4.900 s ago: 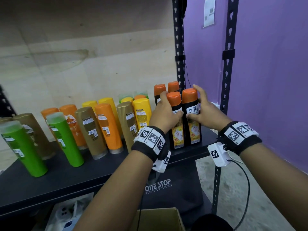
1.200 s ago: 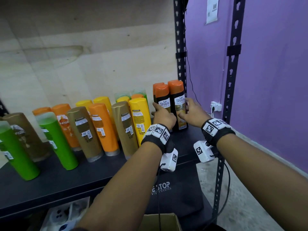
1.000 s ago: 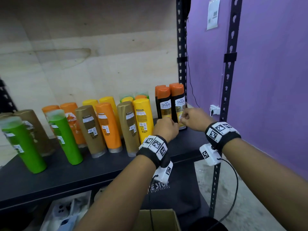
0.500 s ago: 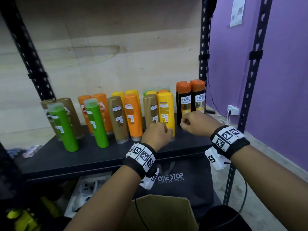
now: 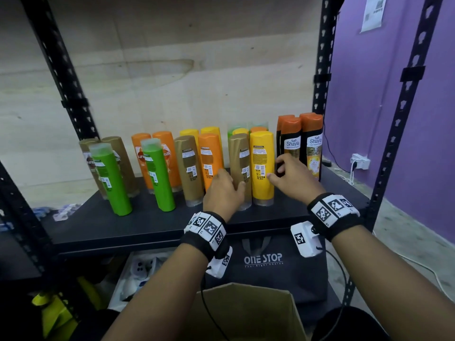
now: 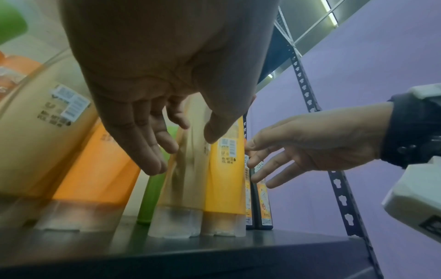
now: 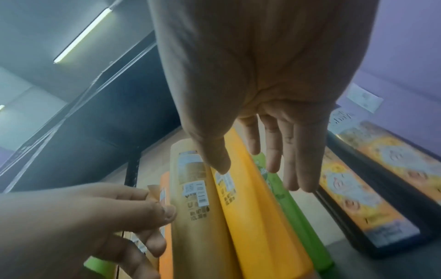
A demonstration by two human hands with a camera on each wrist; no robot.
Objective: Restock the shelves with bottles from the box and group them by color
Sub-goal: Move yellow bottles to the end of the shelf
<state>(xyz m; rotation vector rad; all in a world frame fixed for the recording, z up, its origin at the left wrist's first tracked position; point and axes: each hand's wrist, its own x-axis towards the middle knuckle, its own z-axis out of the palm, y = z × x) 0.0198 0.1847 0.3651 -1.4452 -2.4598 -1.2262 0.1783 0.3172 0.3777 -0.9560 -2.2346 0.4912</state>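
On the black shelf [image 5: 147, 222] stand mixed bottles: green, gold, orange and yellow. Several black bottles with orange caps [image 5: 312, 148] are grouped at the far right. My left hand [image 5: 227, 183] is open around the front gold bottle [image 5: 240, 163], fingers on its left side and thumb on its right. My right hand [image 5: 275, 168] is open at the front yellow bottle [image 5: 262, 158], the thumb touching its label and the fingers reaching past its right side. The left wrist view shows the left hand [image 6: 183, 151] with straight fingers before the gold bottle [image 6: 183, 185].
The open cardboard box [image 5: 246, 313] sits below my arms, before a dark "ONE STOP" bag [image 5: 263, 260] on the lower shelf. Black uprights [image 5: 394, 143] frame the shelf on the right, against a purple wall. Two green bottles [image 5: 157, 173] lean at the front left.
Both hands let go of the black orange-capped bottles at the far right and moved left to the gold and yellow front bottles, opening. The head view pulled back.
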